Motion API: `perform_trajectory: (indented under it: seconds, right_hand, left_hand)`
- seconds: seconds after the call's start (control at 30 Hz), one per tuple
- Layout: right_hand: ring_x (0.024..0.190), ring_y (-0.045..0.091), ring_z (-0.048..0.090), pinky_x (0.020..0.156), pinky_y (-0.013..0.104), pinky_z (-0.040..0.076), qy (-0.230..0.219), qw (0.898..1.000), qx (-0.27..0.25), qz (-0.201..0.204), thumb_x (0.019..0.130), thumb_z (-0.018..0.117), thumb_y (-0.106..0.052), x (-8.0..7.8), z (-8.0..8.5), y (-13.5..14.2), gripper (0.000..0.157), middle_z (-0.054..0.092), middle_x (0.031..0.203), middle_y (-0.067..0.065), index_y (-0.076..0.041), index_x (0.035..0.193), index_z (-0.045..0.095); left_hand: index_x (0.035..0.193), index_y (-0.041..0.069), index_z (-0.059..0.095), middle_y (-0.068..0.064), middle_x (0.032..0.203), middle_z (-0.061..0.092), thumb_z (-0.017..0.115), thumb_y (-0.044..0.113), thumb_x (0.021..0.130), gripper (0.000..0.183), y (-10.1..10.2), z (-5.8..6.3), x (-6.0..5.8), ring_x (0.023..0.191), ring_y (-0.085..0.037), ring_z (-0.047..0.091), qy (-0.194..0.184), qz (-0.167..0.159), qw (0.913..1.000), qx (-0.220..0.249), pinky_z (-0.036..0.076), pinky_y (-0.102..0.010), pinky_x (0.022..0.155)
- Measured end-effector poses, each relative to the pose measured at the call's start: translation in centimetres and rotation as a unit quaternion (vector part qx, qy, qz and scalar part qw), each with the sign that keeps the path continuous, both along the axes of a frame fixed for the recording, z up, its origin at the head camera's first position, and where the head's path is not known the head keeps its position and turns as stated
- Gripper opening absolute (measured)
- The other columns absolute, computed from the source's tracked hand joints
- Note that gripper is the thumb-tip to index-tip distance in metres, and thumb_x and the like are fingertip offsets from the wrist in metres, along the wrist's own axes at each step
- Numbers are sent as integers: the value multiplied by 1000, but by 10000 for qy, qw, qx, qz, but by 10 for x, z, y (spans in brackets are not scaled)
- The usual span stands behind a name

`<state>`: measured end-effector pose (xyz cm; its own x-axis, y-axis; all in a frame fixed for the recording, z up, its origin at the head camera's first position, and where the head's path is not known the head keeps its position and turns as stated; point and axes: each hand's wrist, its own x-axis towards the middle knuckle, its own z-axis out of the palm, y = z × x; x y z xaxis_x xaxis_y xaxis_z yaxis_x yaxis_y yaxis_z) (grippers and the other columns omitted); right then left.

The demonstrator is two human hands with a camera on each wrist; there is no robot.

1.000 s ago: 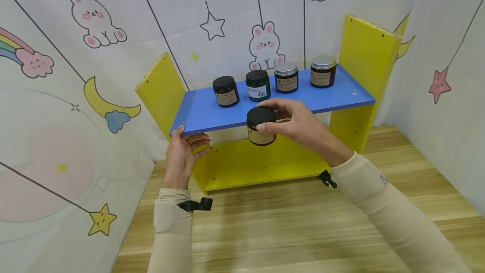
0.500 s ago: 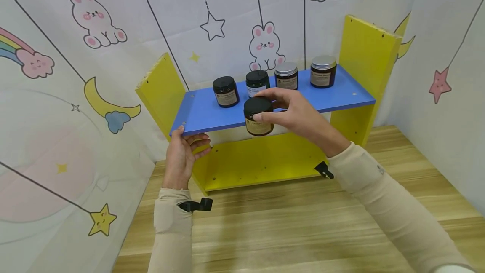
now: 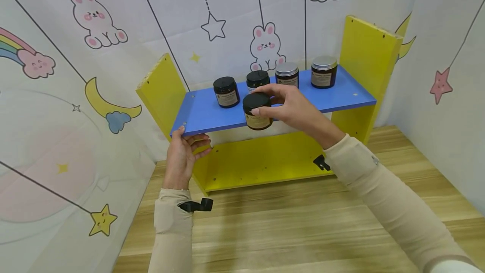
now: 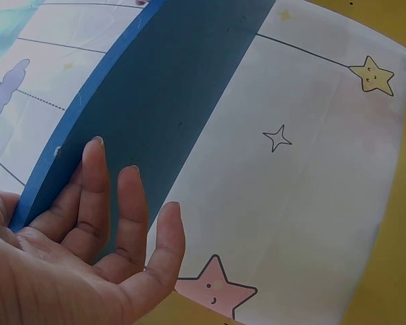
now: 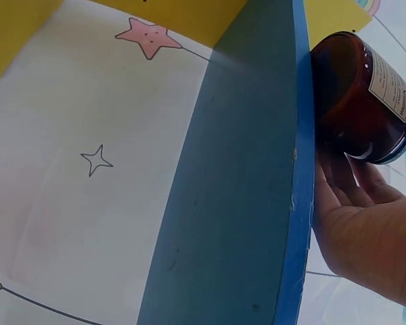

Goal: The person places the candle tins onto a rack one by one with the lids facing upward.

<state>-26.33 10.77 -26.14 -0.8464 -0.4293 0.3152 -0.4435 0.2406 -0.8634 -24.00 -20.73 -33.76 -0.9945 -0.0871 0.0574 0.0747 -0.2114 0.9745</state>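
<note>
In the head view my right hand [image 3: 297, 108] holds a dark amber jar [image 3: 259, 120] with a black lid and a tan label. The thumb is at its front and the fingers curl round the far side. The jar is upright over the front edge of the blue shelf [image 3: 204, 111]; in the right wrist view the amber jar [image 5: 355, 101] appears close above that edge, contact unclear. My left hand [image 3: 179, 157] grips the shelf's front left corner, thumb on top. Its fingers [image 4: 95, 183] reach under the board in the left wrist view.
Along the shelf's back stand a black-lidded jar [image 3: 226, 92], another black-lidded jar [image 3: 258, 77] partly hidden by my right hand, and two silver-lidded jars [image 3: 323, 72]. Yellow side panels [image 3: 369, 49] flank the shelf. A yellow back board [image 3: 261, 159] stands below, above a wooden tabletop [image 3: 265, 222].
My right hand has raised the jar slightly and carried it a little left and toward the shelf, covering more of the second jar. My left hand stays in place.
</note>
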Motion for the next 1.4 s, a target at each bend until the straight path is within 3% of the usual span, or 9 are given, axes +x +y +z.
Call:
perform_trajectory:
  seconds: [0.33, 0.63, 0.9, 1.13, 1.4]
  right_hand:
    - [111, 21, 63, 94, 39, 53, -63, 9996, 85, 260, 91, 76, -30, -8, 4, 0, 52, 61, 131, 3, -20, 139, 58]
    - [109, 22, 65, 91, 40, 54, -16, 9965, 771, 324, 89, 78, -32, -17, 18, -3, 54, 58, 133, 6, -18, 138, 58]
    - [115, 25, 63, 98, 44, 50, 56, 9872, 1522, 468, 88, 78, -35, -24, 38, -9, 58, 59, 135, 5, -21, 141, 58]
    - [135, 18, 46, 109, 47, 42, 5, 9763, 2047, 702, 87, 78, -37, -31, 52, -16, 52, 53, 145, -5, -30, 136, 61]
    - [133, 20, 48, 107, 45, 42, -31, 9653, 2391, 1052, 87, 79, -31, -41, 64, -23, 47, 53, 146, 3, -28, 132, 65]
  left_hand:
    - [150, 9, 36, 1, 89, 72, 25, 41, 110, 52, 0, 0, 0, 88, -19, 68, 9, -22, 10000, 20, 54, -48, 92]
    - [149, 8, 40, 1, 88, 72, 25, 40, 110, 53, 0, -1, -1, 88, -19, 68, -38, -7, 10000, -16, 54, -48, 93]
    - [146, 7, 45, 1, 88, 72, 25, 41, 110, 53, 0, 0, 0, 87, -19, 68, -48, 25, 10000, -15, 55, -47, 91]
    - [145, 7, 46, 1, 87, 72, 25, 41, 110, 52, 0, 0, 0, 87, -19, 67, -46, 16, 10000, -9, 55, -46, 90]
    - [145, 7, 47, 1, 88, 72, 24, 40, 110, 52, 0, 0, 0, 87, -20, 68, -62, 51, 10000, -8, 56, -44, 88]
